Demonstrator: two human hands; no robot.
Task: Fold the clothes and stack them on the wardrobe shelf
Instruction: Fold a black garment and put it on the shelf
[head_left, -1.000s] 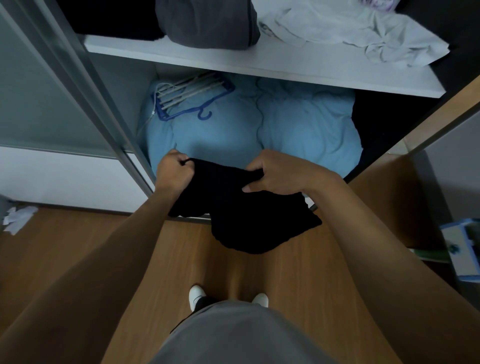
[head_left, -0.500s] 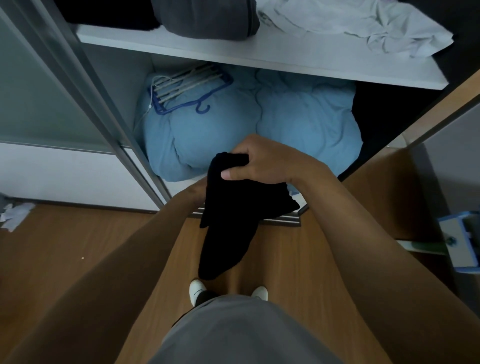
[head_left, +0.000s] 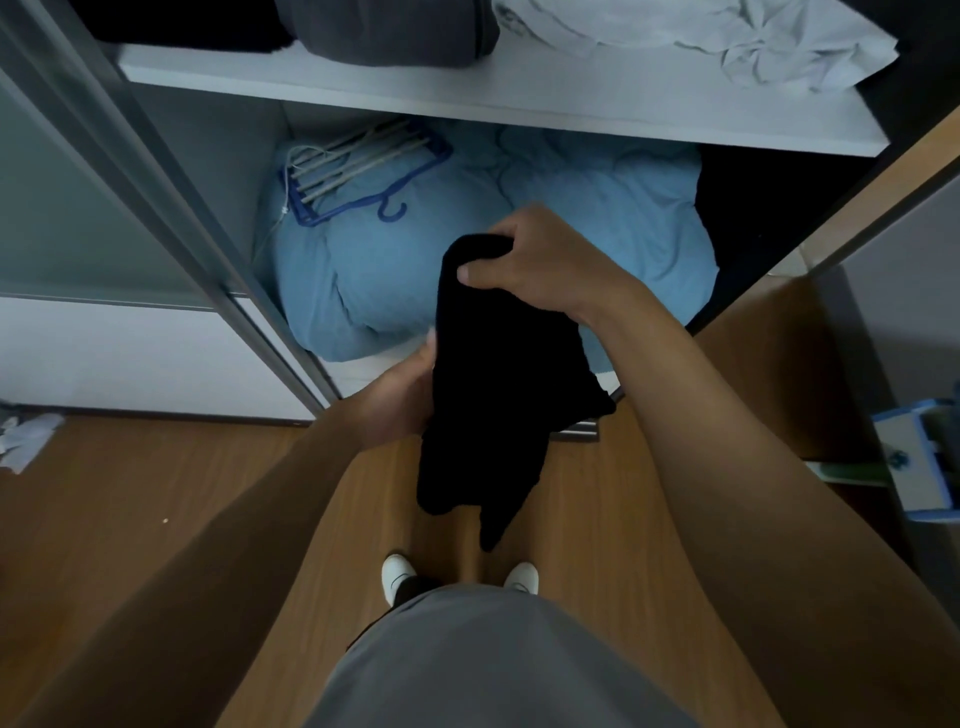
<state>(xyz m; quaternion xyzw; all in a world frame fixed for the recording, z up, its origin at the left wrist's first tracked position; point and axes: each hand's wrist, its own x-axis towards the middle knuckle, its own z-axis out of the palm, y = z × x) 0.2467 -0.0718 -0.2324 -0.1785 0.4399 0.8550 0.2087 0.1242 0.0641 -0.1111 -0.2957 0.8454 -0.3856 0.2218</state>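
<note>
garment (head_left: 501, 374), one, in left hand (head_left: 397, 397), right hand (head_left: 540, 265)

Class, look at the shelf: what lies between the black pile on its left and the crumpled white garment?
A folded grey garment lies between the black pile and the white garment on the shelf, seen in the head view.
</note>
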